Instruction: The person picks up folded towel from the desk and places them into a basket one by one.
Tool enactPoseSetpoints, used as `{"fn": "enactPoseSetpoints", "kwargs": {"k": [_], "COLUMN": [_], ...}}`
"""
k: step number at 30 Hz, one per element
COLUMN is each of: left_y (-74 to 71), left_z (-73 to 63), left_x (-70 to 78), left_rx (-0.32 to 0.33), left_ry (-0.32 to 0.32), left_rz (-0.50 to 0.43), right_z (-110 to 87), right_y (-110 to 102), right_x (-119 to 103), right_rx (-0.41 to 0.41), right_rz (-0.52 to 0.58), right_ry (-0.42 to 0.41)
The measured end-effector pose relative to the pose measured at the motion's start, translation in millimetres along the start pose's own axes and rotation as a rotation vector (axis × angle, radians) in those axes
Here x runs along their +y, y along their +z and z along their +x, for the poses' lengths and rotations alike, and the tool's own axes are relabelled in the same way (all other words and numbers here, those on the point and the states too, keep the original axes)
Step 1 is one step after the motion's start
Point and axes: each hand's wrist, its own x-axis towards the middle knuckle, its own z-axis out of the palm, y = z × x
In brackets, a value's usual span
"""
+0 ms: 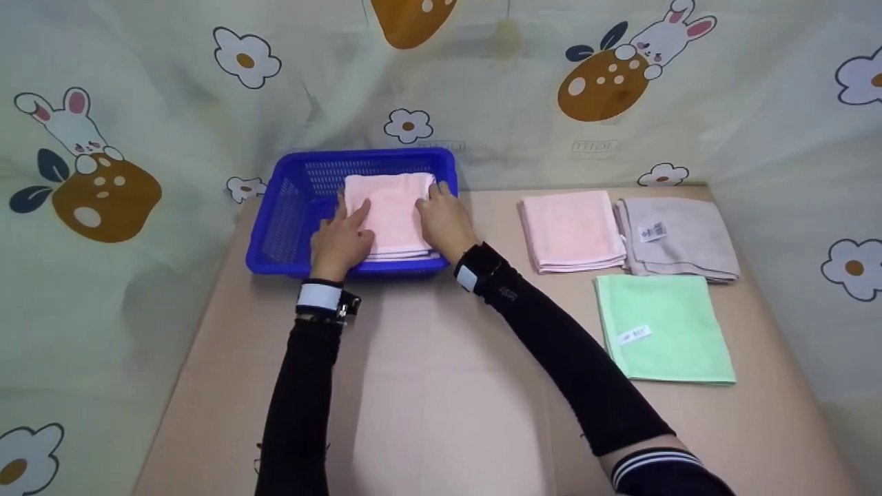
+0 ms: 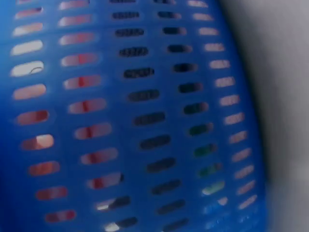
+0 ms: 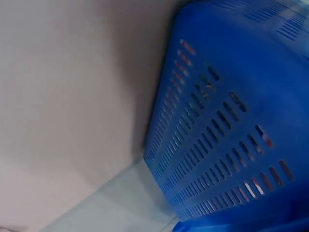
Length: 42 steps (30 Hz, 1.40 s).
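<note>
A folded pink towel [image 1: 391,217] lies in the right part of a blue plastic basket [image 1: 293,258], with more folded layers showing at its near edge. My left hand [image 1: 337,241] rests on the towel's left side, its fingers spread. Along the opposite edge, my right hand [image 1: 448,219] touches the towel beside the basket's right wall, its fingertips partly hidden. Only the slotted basket wall [image 2: 140,106] fills the left wrist view, blurred. The right wrist view shows the basket's outer side [image 3: 217,96], with neither hand visible.
Right of the basket on the table [image 1: 455,386] lie another folded pink towel [image 1: 572,231], a grey towel [image 1: 682,238] with a label, and a light green towel [image 1: 665,327] with a label. A patterned curtain [image 1: 331,76] stands behind and on both sides.
</note>
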Motion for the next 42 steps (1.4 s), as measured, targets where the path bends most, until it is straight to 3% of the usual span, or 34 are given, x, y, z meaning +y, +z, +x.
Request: {"fn": "enactPoseSetpoints", "kwargs": {"k": [3,12,16,23,25,29,32,35,38,42], "left_y": [-2.8,-2.8,-2.4,-2.3,-0.9,0.6,0.5,2.6,8.2,18.1], "left_z": [0.8,2.7,1.7,-1.0,-2.2,-6.6,-13.8,-24.1,-35.2,-45.4], "left_x": [1.1,5.1,3.5,-1.3,0.2,5.7,9.9,9.8,4.7,-3.7], "left_rx": [-0.053,-0.238,-0.247,-0.125,-0.058,0.135,0.271,0.355,0.387,0.386], "left_ry": [-0.006,0.028,0.022,0.026,0.047,0.096,0.142,0.203,0.243,0.244], "left_rz": [-0.037,-0.029,-0.022,-0.017,0.006,0.072,0.089,0.046,0.027,0.043], "right_z": [1.6,-4.0,-6.3,-7.1,-8.7,-13.2,-19.9,-33.3,-53.0,-85.1], "right_y": [0.0,-0.2,1.2,0.1,-5.1,-27.0,-49.9,-69.8,-77.0,-64.2], "right_x": [4.4,17.1,15.1,12.2,15.7,31.0,52.1,82.4,118.5,165.3], "right_rx": [-0.038,-0.153,-0.155,-0.138,-0.162,-0.207,-0.207,-0.177,-0.122,-0.120], "right_rz": [-0.065,-0.020,-0.025,0.117,0.156,0.235,0.283,0.347,0.421,0.423], "right_ry": [-0.004,0.102,0.106,0.107,0.086,0.058,0.087,0.171,0.264,0.363]}}
